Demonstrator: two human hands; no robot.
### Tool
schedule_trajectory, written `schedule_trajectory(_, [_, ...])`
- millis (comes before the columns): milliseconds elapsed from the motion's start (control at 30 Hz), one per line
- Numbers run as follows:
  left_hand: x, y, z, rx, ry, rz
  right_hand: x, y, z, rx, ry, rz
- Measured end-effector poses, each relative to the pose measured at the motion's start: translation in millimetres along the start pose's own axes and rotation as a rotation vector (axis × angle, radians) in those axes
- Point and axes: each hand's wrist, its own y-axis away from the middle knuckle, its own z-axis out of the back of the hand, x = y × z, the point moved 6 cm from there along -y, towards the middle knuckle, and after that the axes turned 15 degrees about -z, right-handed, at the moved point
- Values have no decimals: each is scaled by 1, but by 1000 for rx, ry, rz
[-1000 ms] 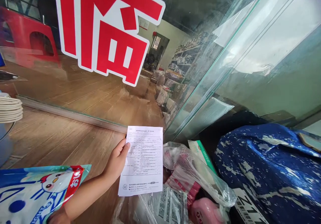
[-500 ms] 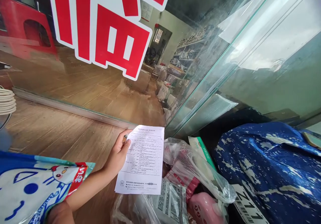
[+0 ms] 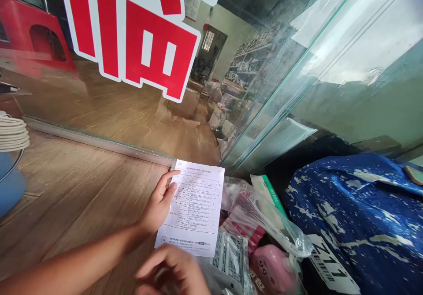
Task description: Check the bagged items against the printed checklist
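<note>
Left hand [image 3: 159, 206] grips a white rectangular sheet of printed paper [image 3: 200, 207]

The left hand pinches the sheet along its left edge, thumb lying on the printed face. The sheet is held up at the scene's middle, before a glossy glass pane [image 3: 109, 105] with a large red-and-white character sticker [image 3: 158, 48]. The right hand [image 3: 180, 266], blurred, is at the sheet's near end, fingers bent and apart; whether it touches the paper I cannot tell. To the right lie a clear crinkled plastic bag [image 3: 277, 220], a rounded pink container [image 3: 274, 264] and a glossy blue, white-flecked bundle [image 3: 360, 207].
</note>
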Motion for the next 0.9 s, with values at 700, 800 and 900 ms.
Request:
schedule_trajectory(700, [16, 57, -26, 824, -212, 309, -34, 72, 211, -736, 715, -263])
schedule_trajectory(800, [18, 90, -31, 1217, -352, 395, -30, 85, 264, -906, 802, -376])
schedule_trajectory(900, [16, 97, -45, 1338, -447, 201, -2, 86, 294, -1011, 770, -212])
